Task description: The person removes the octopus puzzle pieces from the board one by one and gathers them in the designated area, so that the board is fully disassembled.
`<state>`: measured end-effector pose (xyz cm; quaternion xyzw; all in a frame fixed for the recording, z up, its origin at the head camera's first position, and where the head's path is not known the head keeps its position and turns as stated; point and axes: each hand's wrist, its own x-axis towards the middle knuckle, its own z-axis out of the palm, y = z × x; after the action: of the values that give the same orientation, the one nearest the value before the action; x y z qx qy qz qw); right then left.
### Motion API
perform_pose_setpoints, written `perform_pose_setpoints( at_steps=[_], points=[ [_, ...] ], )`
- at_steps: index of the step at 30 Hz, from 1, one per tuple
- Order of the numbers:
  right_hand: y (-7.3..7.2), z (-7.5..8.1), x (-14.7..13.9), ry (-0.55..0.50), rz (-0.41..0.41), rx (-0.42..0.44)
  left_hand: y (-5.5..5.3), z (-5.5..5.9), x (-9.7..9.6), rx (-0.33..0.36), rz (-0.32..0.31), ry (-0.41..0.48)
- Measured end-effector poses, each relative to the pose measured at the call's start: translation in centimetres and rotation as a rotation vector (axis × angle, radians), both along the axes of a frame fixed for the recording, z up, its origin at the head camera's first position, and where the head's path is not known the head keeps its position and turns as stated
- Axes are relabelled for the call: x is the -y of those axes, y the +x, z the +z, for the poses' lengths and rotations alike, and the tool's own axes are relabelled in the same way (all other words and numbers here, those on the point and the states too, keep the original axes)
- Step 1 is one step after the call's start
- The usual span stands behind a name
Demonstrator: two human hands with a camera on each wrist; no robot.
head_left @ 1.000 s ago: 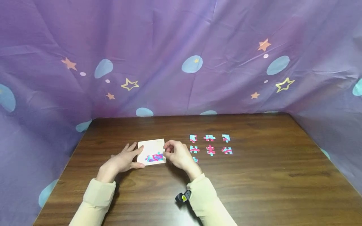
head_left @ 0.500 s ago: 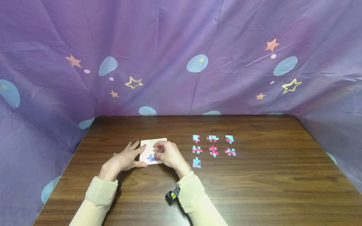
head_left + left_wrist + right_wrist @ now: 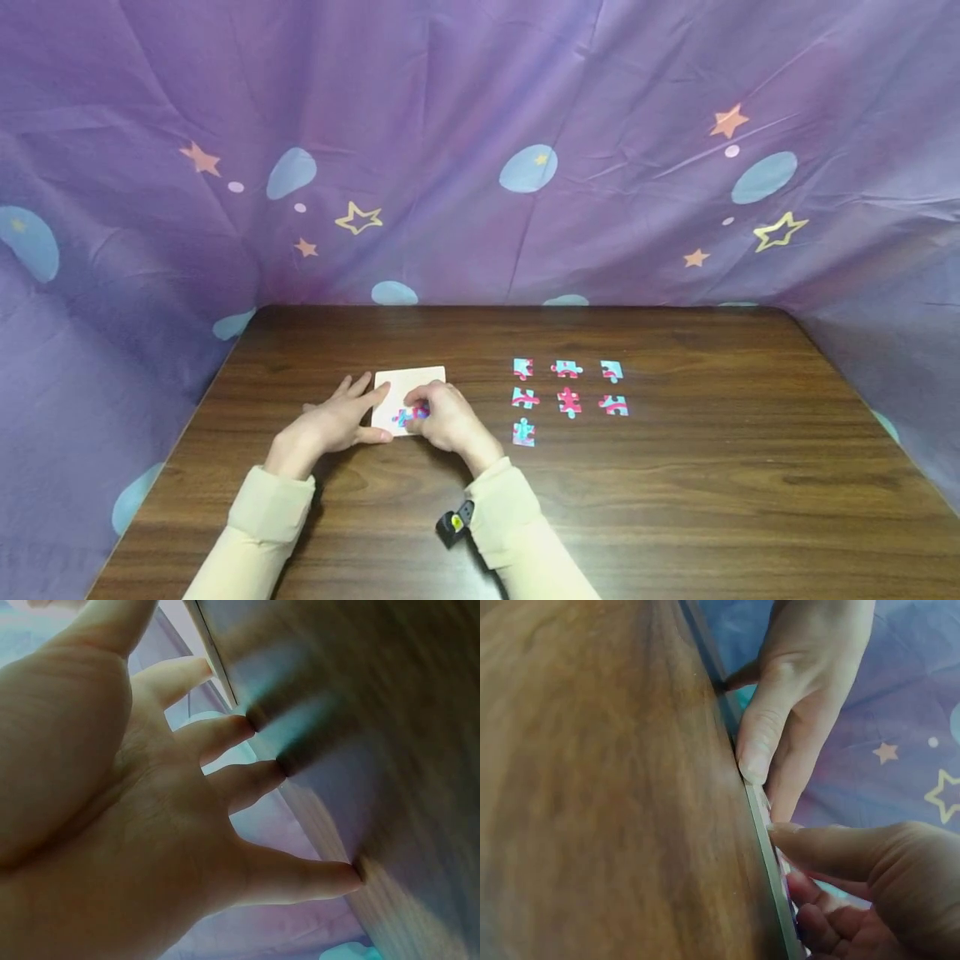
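A thin white square puzzle board (image 3: 392, 381) lies left of centre on the table. Near its front edge are joined blue, pink and purple jigsaw puzzle pieces (image 3: 402, 418), partly covered by the right hand. The left hand (image 3: 326, 427) is spread at the board's left side; its thumb and index finger rest on the board. In the left wrist view, the other fingers (image 3: 247, 780) stand straight with tips on the table. My right hand (image 3: 447, 417) curls over the board, thumb and index finger pinching the right-hand piece. In the right wrist view the thumb (image 3: 829, 849) lies at the board's edge (image 3: 769, 859).
Several loose jigsaw pieces (image 3: 568, 402) lie in rows to the right of the board, on the brown wooden table (image 3: 697, 467). A purple curtain (image 3: 450, 108) with stars and ovals hangs behind and at both sides. A black strap device (image 3: 454, 523) sits at the right wrist.
My right hand has moved left from the board's right edge onto the pieces at its front. The left hand keeps its place. The head view has shifted slightly.
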<state>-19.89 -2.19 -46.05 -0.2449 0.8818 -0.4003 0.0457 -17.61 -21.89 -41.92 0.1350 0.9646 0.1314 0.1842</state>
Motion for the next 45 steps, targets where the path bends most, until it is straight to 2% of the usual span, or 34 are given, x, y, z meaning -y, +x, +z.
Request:
perform_pose_setpoints(
  at_steps=[4, 16, 33, 45],
  points=[
    [0.11, 0.18, 0.18, 0.068, -0.002, -0.016, 0.00, 0.02, -0.03, -0.005, -0.003, 0.002],
    [0.20, 0.26, 0.31, 0.112, -0.026, 0.005, 0.22, 0.11, -0.17, 0.001, 0.009, 0.007],
    [0.13, -0.04, -0.18, -0.122, -0.014, 0.038, 0.30, 0.17, -0.34, 0.003, 0.006, 0.003],
    [0.05, 0.35, -0.40, -0.175, -0.045, 0.100, 0.23, 0.01, -0.14, 0.003, 0.007, 0.018]
  ],
)
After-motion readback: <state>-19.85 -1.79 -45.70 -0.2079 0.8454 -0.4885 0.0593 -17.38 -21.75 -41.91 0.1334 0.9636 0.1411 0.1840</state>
